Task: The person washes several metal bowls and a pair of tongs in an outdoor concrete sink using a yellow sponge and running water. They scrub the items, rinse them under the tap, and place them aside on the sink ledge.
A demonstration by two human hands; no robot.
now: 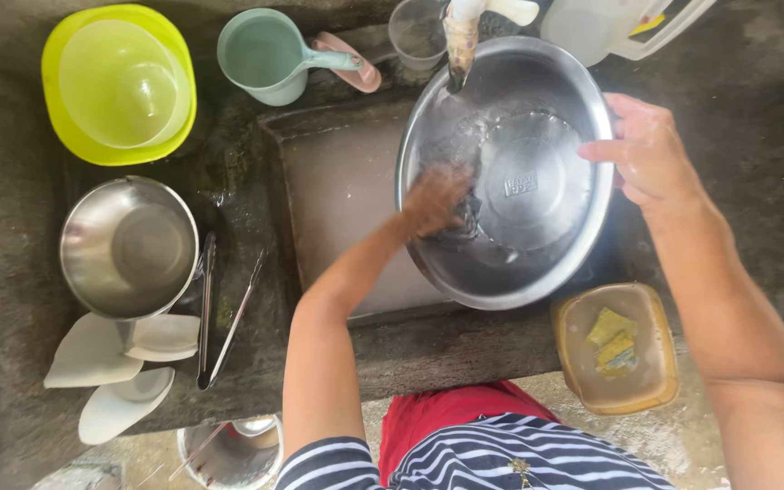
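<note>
That big steel bowl (537,227) sits tilted over the sink (338,181) under the tap (461,41). Right hand (648,152) grips its rim, left hand (435,200) is closed on a scrubber inside. Looks light, stiff and slippery wet, so the rim's the spot to grab.

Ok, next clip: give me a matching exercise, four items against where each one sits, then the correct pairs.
Things:
1. large steel basin
2. yellow-green bowls
3. metal tongs
4. tub with sponges

Places:
A. far left corner of the counter
B. under the tap, held by right hand, left hand inside
C. near edge, right of the sink
D. beside the steel pot, left of the sink

Pairs: 1-B, 2-A, 3-D, 4-C
</note>
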